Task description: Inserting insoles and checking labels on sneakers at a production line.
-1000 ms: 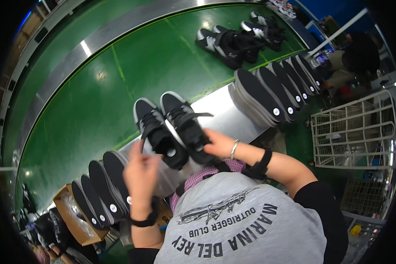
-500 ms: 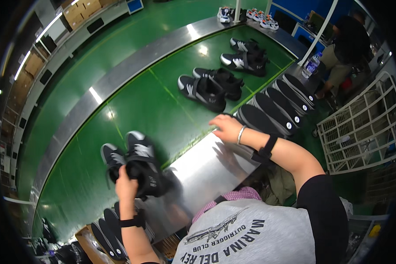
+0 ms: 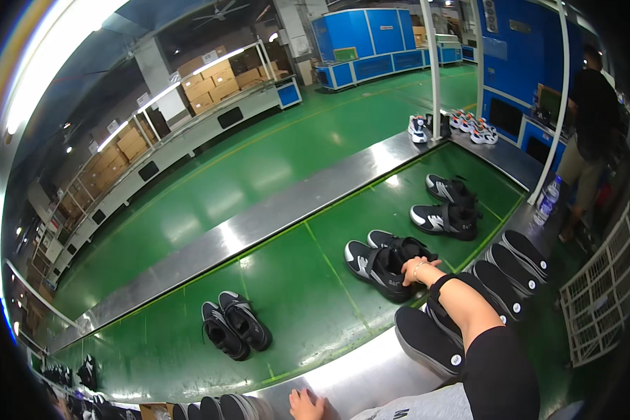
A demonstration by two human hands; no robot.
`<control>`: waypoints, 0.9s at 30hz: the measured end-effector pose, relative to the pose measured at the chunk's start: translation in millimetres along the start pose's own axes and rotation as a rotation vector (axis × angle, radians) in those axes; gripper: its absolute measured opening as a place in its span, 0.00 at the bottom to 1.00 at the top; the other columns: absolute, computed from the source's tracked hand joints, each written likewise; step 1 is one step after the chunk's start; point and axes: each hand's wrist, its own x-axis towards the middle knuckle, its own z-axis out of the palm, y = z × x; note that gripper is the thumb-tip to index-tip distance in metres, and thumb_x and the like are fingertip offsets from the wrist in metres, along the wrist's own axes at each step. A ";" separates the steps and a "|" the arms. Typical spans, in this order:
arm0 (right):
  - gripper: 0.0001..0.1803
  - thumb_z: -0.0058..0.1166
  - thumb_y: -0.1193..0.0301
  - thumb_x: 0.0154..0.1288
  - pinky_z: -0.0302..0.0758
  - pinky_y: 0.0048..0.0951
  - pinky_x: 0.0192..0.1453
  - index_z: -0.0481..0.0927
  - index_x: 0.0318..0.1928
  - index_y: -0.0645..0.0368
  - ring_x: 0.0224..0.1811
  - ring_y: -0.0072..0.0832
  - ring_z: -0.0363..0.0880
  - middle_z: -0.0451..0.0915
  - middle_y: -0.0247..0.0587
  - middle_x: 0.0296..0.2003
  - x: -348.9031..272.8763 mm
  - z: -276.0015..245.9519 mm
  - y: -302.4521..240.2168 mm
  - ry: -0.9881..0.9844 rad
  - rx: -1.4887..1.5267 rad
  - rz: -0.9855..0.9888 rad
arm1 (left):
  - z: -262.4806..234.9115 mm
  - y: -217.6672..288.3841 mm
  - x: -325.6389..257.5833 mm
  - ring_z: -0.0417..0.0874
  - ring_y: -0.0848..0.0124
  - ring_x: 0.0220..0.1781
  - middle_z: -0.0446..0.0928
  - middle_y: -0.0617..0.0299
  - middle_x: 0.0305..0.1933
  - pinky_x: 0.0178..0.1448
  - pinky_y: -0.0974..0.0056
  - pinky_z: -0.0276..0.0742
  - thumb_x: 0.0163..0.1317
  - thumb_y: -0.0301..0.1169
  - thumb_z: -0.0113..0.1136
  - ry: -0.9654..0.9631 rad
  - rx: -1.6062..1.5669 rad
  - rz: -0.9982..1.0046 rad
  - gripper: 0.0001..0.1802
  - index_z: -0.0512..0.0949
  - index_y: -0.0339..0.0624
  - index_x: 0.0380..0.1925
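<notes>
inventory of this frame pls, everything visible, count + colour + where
pair on belt near left: 2 shoes, black, side by side on the green belt, no hand on them
pair under the right hand: 2, black with white marks, belt centre-right
farther pairs: 2 pairs, black and white, up the belt
soles on edge: row, exact count unclear, black, metal ledge at right
light shoes: several, white mix, far end of the line
cardboard boxes: many, brown, shelf at back
wire rack: 1, white, right edge
another person: 1, dark top, far right
left hand: on the metal ledge, bottom edge
right hand: on the black-and-white pair
</notes>
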 end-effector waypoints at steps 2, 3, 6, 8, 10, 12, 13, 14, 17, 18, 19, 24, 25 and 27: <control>0.28 0.62 0.59 0.44 0.47 0.64 0.56 0.71 0.50 0.35 0.62 0.41 0.53 0.63 0.31 0.57 40.8 2.8 19.5 -0.082 0.109 -0.043 | -1.0 6.4 -17.0 0.59 0.44 0.57 0.60 0.40 0.56 0.59 0.52 0.58 0.47 0.45 0.57 0.039 0.047 0.054 0.35 0.62 0.39 0.53; 0.28 0.62 0.58 0.44 0.51 0.60 0.56 0.71 0.50 0.35 0.60 0.38 0.59 0.67 0.30 0.54 29.7 -2.7 20.4 -0.051 0.123 -0.031 | 1.8 9.2 -25.1 0.58 0.43 0.58 0.59 0.38 0.56 0.59 0.51 0.56 0.47 0.45 0.56 0.066 0.095 0.102 0.36 0.61 0.39 0.54; 0.27 0.61 0.57 0.44 0.53 0.57 0.55 0.72 0.49 0.35 0.58 0.35 0.63 0.69 0.28 0.53 4.0 -6.4 11.9 0.123 0.085 -0.061 | 5.3 -3.0 -26.9 0.56 0.43 0.59 0.58 0.37 0.57 0.60 0.48 0.54 0.46 0.45 0.57 0.018 -0.051 0.098 0.38 0.58 0.40 0.56; 0.27 0.61 0.57 0.41 0.56 0.59 0.53 0.74 0.47 0.40 0.56 0.34 0.65 0.71 0.29 0.50 2.4 -9.5 -4.3 0.183 0.171 -0.076 | 2.7 5.3 -6.5 0.64 0.50 0.54 0.65 0.43 0.51 0.56 0.51 0.60 0.47 0.43 0.56 0.012 -0.024 0.103 0.30 0.66 0.37 0.48; 0.26 0.63 0.59 0.39 0.68 0.39 0.48 0.76 0.41 0.59 0.46 0.40 0.73 0.75 0.45 0.42 -4.6 -4.5 -3.4 0.254 0.456 -0.471 | 6.0 -1.1 6.2 0.66 0.51 0.52 0.67 0.45 0.48 0.55 0.53 0.62 0.46 0.45 0.56 -0.073 -0.202 0.127 0.27 0.71 0.32 0.40; 0.26 0.63 0.61 0.39 0.70 0.33 0.45 0.76 0.39 0.64 0.41 0.42 0.74 0.76 0.52 0.38 -51.6 -4.2 -24.5 0.254 0.734 -0.695 | -0.8 10.9 15.3 0.70 0.51 0.44 0.72 0.43 0.39 0.50 0.55 0.65 0.48 0.43 0.55 -0.076 -0.357 0.180 0.25 0.71 0.31 0.38; 0.26 0.63 0.61 0.40 0.70 0.32 0.45 0.75 0.39 0.64 0.41 0.41 0.74 0.76 0.53 0.37 -84.3 -8.7 -34.2 0.333 0.604 -0.724 | -21.5 30.8 15.8 0.70 0.48 0.46 0.72 0.41 0.39 0.50 0.55 0.66 0.50 0.41 0.55 -0.051 -0.453 0.205 0.24 0.70 0.30 0.40; 0.26 0.62 0.60 0.41 0.69 0.31 0.47 0.76 0.40 0.63 0.42 0.42 0.74 0.76 0.51 0.38 -98.3 -4.5 -37.9 0.382 0.507 -0.798 | -18.6 34.9 20.8 0.68 0.49 0.51 0.70 0.40 0.45 0.52 0.57 0.66 0.52 0.37 0.54 0.021 -0.602 0.280 0.25 0.66 0.29 0.46; 0.19 0.60 0.59 0.43 0.65 0.44 0.46 0.77 0.38 0.49 0.47 0.36 0.70 0.75 0.37 0.40 -180.5 12.8 -56.4 0.392 0.295 -0.651 | -68.7 73.4 20.5 0.61 0.57 0.60 0.58 0.44 0.59 0.54 0.57 0.63 0.52 0.32 0.55 -0.035 -0.956 0.260 0.38 0.47 0.41 0.60; 0.17 0.59 0.59 0.43 0.64 0.47 0.45 0.77 0.36 0.47 0.48 0.34 0.68 0.74 0.34 0.40 -198.7 32.0 -58.5 0.489 0.189 -0.667 | -77.9 82.3 19.0 0.59 0.58 0.61 0.55 0.46 0.60 0.55 0.57 0.62 0.51 0.32 0.56 0.018 -1.049 0.284 0.40 0.45 0.41 0.61; 0.16 0.60 0.59 0.42 0.62 0.49 0.45 0.77 0.34 0.47 0.49 0.33 0.66 0.73 0.34 0.41 -211.7 53.3 -60.5 0.474 0.120 -0.656 | -80.1 84.8 18.0 0.56 0.58 0.62 0.50 0.47 0.62 0.55 0.56 0.61 0.50 0.34 0.58 0.055 -1.072 0.326 0.43 0.43 0.40 0.61; 0.13 0.58 0.58 0.43 0.61 0.49 0.40 0.76 0.31 0.46 0.45 0.32 0.66 0.70 0.33 0.36 -246.5 167.3 -57.4 0.448 -0.099 -0.566 | -16.3 56.3 3.3 0.49 0.53 0.63 0.46 0.43 0.61 0.59 0.49 0.53 0.44 0.44 0.63 -0.026 -0.858 0.164 0.51 0.43 0.32 0.59; 0.12 0.56 0.58 0.45 0.61 0.49 0.39 0.76 0.30 0.48 0.44 0.33 0.66 0.70 0.35 0.36 -253.5 185.9 -53.9 0.439 -0.121 -0.529 | -19.4 53.7 2.7 0.51 0.51 0.61 0.49 0.42 0.58 0.61 0.49 0.48 0.42 0.45 0.64 -0.044 -0.672 0.189 0.50 0.47 0.29 0.57; 0.16 0.55 0.57 0.47 0.62 0.50 0.40 0.73 0.36 0.48 0.44 0.37 0.67 0.69 0.41 0.38 -274.6 204.7 -49.3 0.369 -0.182 -0.547 | -20.3 47.3 7.8 0.51 0.47 0.60 0.52 0.37 0.55 0.62 0.52 0.47 0.41 0.40 0.64 -0.213 -1.046 0.324 0.45 0.51 0.26 0.54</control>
